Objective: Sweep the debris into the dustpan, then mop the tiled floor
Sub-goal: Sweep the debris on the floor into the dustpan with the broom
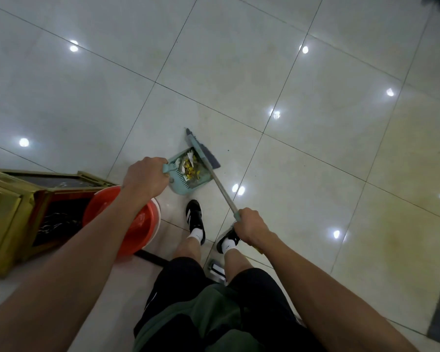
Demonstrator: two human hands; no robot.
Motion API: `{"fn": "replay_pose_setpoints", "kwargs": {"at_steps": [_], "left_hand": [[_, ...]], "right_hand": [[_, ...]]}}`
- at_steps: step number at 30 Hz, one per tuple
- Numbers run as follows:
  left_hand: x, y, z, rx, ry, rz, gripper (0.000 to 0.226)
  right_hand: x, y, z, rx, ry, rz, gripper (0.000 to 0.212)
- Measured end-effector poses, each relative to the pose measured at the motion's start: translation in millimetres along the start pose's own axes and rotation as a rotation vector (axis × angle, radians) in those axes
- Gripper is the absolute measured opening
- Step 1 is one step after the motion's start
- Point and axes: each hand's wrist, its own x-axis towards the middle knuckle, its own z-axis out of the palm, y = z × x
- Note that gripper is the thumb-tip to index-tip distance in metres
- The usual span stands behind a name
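A pale teal dustpan (181, 184) sits on the glossy tiled floor (239, 72) just ahead of my feet. Yellow bits and white paper scraps (189, 167) lie inside it. My left hand (145, 177) grips the dustpan's handle at its left side. My right hand (250, 227) grips the broom's shaft (222, 191). The teal broom head with dark bristles (203, 151) rests against the dustpan's open right edge. A few tiny dark specks lie on the tile to the right of the bristles.
A red plastic basin (132, 224) stands under my left forearm. Gold-framed furniture with dark panels (18, 207) fills the left edge. A dark strip lies on the floor behind the basin, and a small dark-and-white object (216, 270) sits between my legs. Open tiles stretch ahead and right.
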Motion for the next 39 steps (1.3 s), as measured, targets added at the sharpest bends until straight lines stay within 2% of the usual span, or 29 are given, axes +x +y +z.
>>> {"fn": "replay_pose_setpoints", "kwargs": {"at_steps": [5,9,14,18,22,26,30,39], "left_hand": [[2,9,-7,-0.008,0.016,0.019,0.013],[2,12,-14,0.012,0.017,0.024,0.010],[-3,5,-10,0.031,-0.015,0.040,0.011],[0,-9,-10,0.049,-0.031,0.033,0.017],[4,-20,-10,0.057,-0.018,-0.001,0.018],[5,-26,-9,0.073,-0.029,0.013,0.014],[5,-27,-9,0.052,0.003,0.040,0.006],[9,-24,-16,0.021,-0.006,-0.004,0.011]], "right_hand": [[-18,17,0,0.228,0.013,0.025,0.028],[-30,30,-6,0.296,0.058,0.024,0.031],[-35,44,-11,0.233,0.164,0.027,0.028],[-31,51,-16,0.054,0.207,0.072,0.019],[-20,53,-21,-0.050,0.221,0.115,0.026],[-10,44,-18,-0.103,0.182,0.134,0.031],[-10,25,-4,-0.097,0.114,0.115,0.023],[-28,-10,13,0.206,0.004,0.063,0.023]]}}
